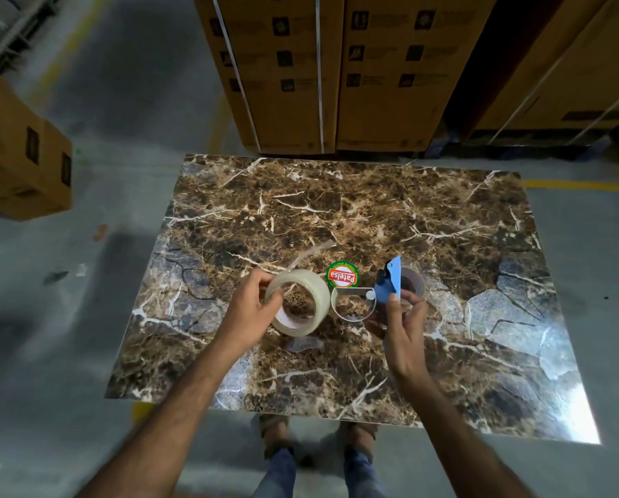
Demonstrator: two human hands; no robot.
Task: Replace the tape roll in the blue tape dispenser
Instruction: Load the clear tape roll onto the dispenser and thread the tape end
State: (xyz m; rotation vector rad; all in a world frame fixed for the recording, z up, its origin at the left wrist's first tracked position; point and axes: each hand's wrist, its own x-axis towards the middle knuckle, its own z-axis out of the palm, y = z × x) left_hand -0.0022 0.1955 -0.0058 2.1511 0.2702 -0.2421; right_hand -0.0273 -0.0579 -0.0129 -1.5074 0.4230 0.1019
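Note:
My left hand (254, 310) grips a full roll of clear tape (301, 303) just above the marble-patterned table (372, 217); a loose strip of tape trails up and away from the roll. My right hand (405, 332) holds the blue tape dispenser (389, 282) upright by its lower part. Behind the dispenser, close to my right fingers, sits a nearly bare brown cardboard tape core (414, 282); I cannot tell whether it rests on the dispenser or the table. A clear plastic ring with a tab (353, 303) lies between my hands.
A round green and red label (342, 274) lies on the table just beyond the clear ring. Tall cardboard boxes (336, 66) stand behind the table, and another box (17, 156) sits on the floor at left. My feet show below the table's near edge.

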